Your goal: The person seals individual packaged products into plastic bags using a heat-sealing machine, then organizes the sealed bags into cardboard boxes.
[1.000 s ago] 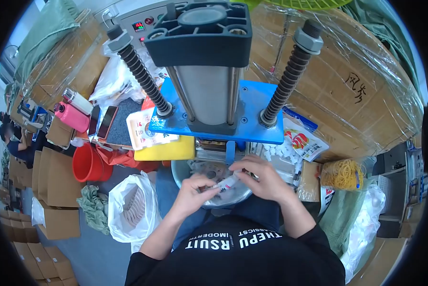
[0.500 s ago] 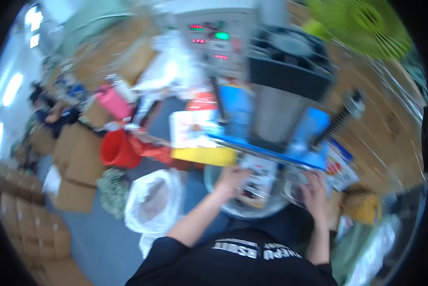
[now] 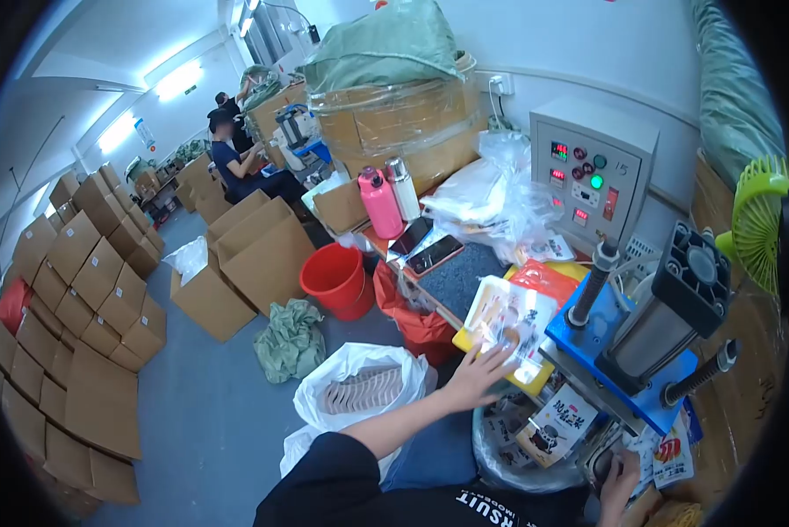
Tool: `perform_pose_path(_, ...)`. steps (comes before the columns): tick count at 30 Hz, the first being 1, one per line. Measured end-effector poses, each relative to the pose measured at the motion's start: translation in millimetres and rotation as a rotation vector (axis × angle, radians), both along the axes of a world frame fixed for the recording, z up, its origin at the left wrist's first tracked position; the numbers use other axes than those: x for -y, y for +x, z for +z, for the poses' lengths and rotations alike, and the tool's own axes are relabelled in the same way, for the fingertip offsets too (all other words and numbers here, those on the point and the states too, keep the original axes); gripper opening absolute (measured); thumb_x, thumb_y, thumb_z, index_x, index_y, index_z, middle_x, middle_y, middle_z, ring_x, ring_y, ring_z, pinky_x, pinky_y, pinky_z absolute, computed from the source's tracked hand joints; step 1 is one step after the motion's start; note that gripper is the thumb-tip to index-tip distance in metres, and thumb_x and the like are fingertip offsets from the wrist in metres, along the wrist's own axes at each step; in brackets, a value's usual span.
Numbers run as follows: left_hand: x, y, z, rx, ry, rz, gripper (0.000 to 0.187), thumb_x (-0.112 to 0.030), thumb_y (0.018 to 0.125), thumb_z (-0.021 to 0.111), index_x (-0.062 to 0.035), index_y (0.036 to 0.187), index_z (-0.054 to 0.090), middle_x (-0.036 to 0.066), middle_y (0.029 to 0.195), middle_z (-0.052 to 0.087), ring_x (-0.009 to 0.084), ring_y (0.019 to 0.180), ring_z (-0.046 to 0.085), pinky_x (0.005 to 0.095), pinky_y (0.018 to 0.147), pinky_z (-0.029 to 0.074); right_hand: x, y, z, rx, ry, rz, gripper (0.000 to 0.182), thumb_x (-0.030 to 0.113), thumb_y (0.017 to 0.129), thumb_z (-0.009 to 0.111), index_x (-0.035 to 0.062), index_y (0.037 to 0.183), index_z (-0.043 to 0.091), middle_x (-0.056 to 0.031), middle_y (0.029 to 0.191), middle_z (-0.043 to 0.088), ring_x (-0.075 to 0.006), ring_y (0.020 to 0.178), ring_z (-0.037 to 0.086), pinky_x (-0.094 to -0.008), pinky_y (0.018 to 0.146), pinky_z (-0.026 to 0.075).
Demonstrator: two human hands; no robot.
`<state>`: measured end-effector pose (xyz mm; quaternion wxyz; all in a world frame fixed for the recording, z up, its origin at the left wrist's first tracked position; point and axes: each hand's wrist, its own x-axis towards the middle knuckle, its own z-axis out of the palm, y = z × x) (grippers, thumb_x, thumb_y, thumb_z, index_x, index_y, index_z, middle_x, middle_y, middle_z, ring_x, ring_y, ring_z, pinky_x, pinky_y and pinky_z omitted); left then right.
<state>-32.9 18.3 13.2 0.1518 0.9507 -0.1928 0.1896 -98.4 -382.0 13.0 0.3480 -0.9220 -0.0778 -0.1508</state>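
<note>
White lights [image 3: 178, 80] glare toward the ceiling's [image 3: 104, 39] far edge; bright, mostly sharp view, fisheye-curved, corners black.

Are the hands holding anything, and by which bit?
The left hand seems to grip nothing, spread open at the near edge of a white printed packet. Whether the right hand holds something cannot be told.

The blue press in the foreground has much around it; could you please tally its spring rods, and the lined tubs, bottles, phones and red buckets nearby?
Spring rods: 2
Lined tub: 1
Bottles: 2
Phones: 2
Red bucket: 1
Total: 8
</note>
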Motion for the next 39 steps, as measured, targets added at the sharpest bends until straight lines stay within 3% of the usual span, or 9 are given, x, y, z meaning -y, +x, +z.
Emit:
perform_pose_path(5, -7, 10, -4, -0.055, -0.201, -0.02, 0.038, -0.012, 0.071, 0.068, -0.013, 0.109, 0.062, 0.004, 0.114, 0.061, 0.0245, 0.108, 0.055, 0.043, 0.094, 0.04, 10, 4, -20, -0.108, 0.385, -0.157, 0.015, 0.002, 0.089, 0.053, -0.0022, 0.104, 0.054, -0.007, 0.085, 0.055, -0.0124, 0.075, 0.054, -0.0262, 0.065, 0.045)
perform_pose_path(11, 15, 28, 12, 0.239, -0.359, 0.121, 0.021, -0.003, 0.067, 0.065, -0.0082, 0.087, 0.064, 0.01, 0.088, 0.062, 0.0315, 0.09, 0.059, 0.0429, 0.079, 0.047, -25, -14, 28, -0.281, 0.863, -0.12, 0.008, 0.003, 0.088, 0.054, 0.0006, 0.094, 0.059, -0.0094, 0.084, 0.059, -0.017, 0.068, 0.062, -0.0305, 0.059, 0.05)
perform_pose_path(14, 15, 32, -8, 0.112, -0.157, 0.094, 0.017, -0.004, 0.072, 0.06, -0.0059, 0.087, 0.065, 0.013, 0.086, 0.063, 0.0327, 0.083, 0.06, 0.044, 0.076, 0.047, -18, -15, 27, -0.4, 0.766, -0.145, 0.013, 0.004, 0.088, 0.057, 0.0006, 0.101, 0.058, -0.003, 0.074, 0.059, -0.011, 0.061, 0.058, -0.0239, 0.057, 0.049)
perform_pose_path(17, 29, 21, 21, -0.006, -0.455, 0.053, 0.012, 0.0, 0.07, 0.064, -0.0029, 0.082, 0.064, 0.014, 0.081, 0.061, 0.0331, 0.08, 0.058, 0.0419, 0.071, 0.045, -30, -15, 44, -0.373, 0.955, -0.041, 0.012, 0.002, 0.088, 0.058, -0.0001, 0.099, 0.061, -0.0055, 0.08, 0.063, -0.0118, 0.064, 0.06, -0.0245, 0.059, 0.05)
perform_pose_path(21, 66, -21, 50, -0.237, -0.488, -0.122, 0.027, 0.005, 0.062, 0.062, -0.0021, 0.087, 0.069, 0.009, 0.078, 0.062, 0.0224, 0.074, 0.052, 0.0319, 0.066, 0.044, -48, -19, 58, -0.359, 0.491, 0.164, 0.012, 0.005, 0.088, 0.061, 0.0005, 0.099, 0.065, -0.0068, 0.088, 0.066, -0.0125, 0.077, 0.063, -0.0277, 0.066, 0.05)
perform_pose_path(25, 92, -37, 66, -0.432, -0.521, -0.316, 0.017, 0.001, 0.066, 0.067, -0.0014, 0.083, 0.069, 0.006, 0.079, 0.064, 0.0189, 0.076, 0.052, 0.0285, 0.064, 0.043, -54, 7, 104, -0.116, 0.187, 0.412, 0.018, 0.007, 0.084, 0.065, 0.0019, 0.102, 0.066, -0.0142, 0.093, 0.066, -0.0301, 0.083, 0.064, -0.0348, 0.074, 0.051)
perform_pose_path(30, 95, -55, 48, -1.157, -1.001, -0.257, 0.014, -0.01, 0.085, 0.07, 0.003, 0.09, 0.07, 0.004, 0.083, 0.069, 0.006, 0.069, 0.057, 0.0232, 0.063, 0.046, -71, 5, 101, -0.279, 0.314, 0.404, 0.02, 0.008, 0.087, 0.064, 0.0022, 0.106, 0.065, -0.0121, 0.094, 0.066, -0.0224, 0.081, 0.064, -0.0321, 0.073, 0.05)
perform_pose_path(35, 102, -51, 22, -1.265, -1.323, -0.109, 0.017, -0.007, 0.085, 0.068, 0.0059, 0.096, 0.068, 0.009, 0.09, 0.07, 0.0121, 0.076, 0.066, 0.0252, 0.069, 0.053, -68, 2, 67, -0.423, 0.512, 0.156, 0.057, 0.009, 0.087, 0.064, 0.0038, 0.138, 0.039, -0.0088, 0.096, 0.066, -0.0108, 0.076, 0.06, -0.0245, 0.067, 0.049)
perform_pose_path(39, 105, -7, 2, -1.182, -1.529, 0.029, 0.017, -0.004, 0.085, 0.066, 0.0055, 0.099, 0.067, 0.013, 0.093, 0.07, 0.0168, 0.08, 0.068, 0.0297, 0.073, 0.055, -21, 1, 66, -0.272, 0.342, -0.01, 0.031, 0.008, 0.085, 0.064, 0.0027, 0.115, 0.06, -0.0067, 0.099, 0.065, -0.0122, 0.07, 0.06, -0.0255, 0.059, 0.048)
